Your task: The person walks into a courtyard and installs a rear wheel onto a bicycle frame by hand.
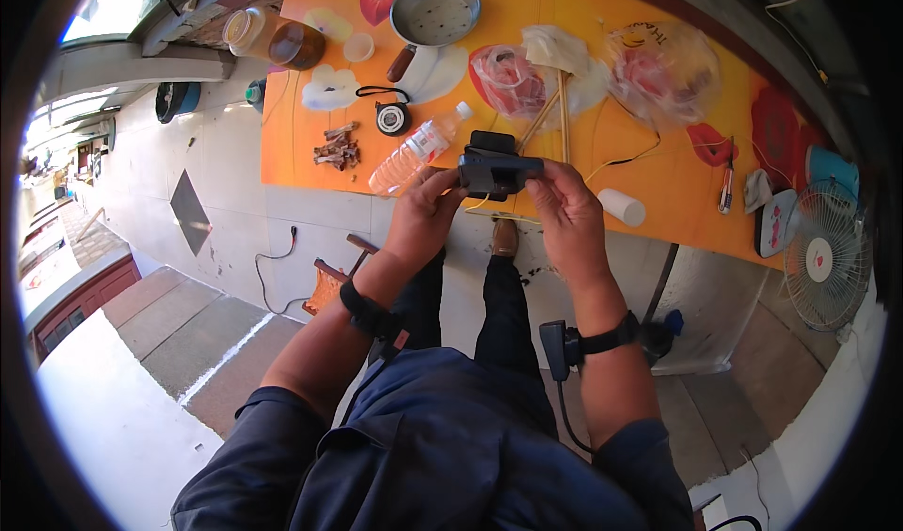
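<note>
The orange table (292, 155) extended ahead of the dark device (499, 171) and to both its sides, with its near edge close by. Well to the right of this device stood a round fan (820, 260); a frying pan (442, 18) lay beyond it, somewhat left, and a plastic bottle (414, 155) just at its left. The left hand (428, 202) pinched the device's left end, the right hand (564, 206) its right end. The handling seemed under way: the device was lifted and not yet set down; what was finished on it, I could not tell. Farther left lay a tape measure (392, 118).
</note>
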The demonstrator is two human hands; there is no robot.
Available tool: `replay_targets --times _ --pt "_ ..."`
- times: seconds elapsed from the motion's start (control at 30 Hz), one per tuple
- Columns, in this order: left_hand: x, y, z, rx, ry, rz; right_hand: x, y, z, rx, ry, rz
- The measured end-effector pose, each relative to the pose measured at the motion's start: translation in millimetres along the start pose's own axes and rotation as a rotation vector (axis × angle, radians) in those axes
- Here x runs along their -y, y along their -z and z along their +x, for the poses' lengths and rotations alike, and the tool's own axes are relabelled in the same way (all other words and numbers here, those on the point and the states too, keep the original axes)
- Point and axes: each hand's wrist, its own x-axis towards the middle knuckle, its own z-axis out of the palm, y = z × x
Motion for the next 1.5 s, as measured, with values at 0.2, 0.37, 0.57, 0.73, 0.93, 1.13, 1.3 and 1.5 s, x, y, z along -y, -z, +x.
replay_targets --times 0.2,0.37,0.57,0.73,0.93,1.13,1.3,1.5 --pt "16 -3 4 -0.092 -0.013 -0.046 -2 -15 5 -0.012 0.059 0.017" --pt "18 -6 7 -0.118 0.001 -0.058 -7 -18 2 -0.064 -0.006 0.077" --pt "21 -4 7 -0.104 0.013 -0.001 -9 -18 3 -0.048 0.102 -0.186" --pt "26 -9 13 -0.125 0.041 -0.060 -23 -24 13 -0.104 -0.065 -0.029" --pt "32 -8 12 -0.060 0.147 -0.060 -19 -25 19 -0.056 -0.121 0.056" --pt "27 -7 6 -0.007 0.155 -0.051 -20 -22 21 -0.008 -0.160 0.021" --pt "29 -6 -4 -0.042 0.167 -0.072 -20 -23 22 0.024 -0.177 0.012" --pt "35 17 -46 0.021 0.249 0.026 -45 6 11 0.015 -0.144 -0.246"
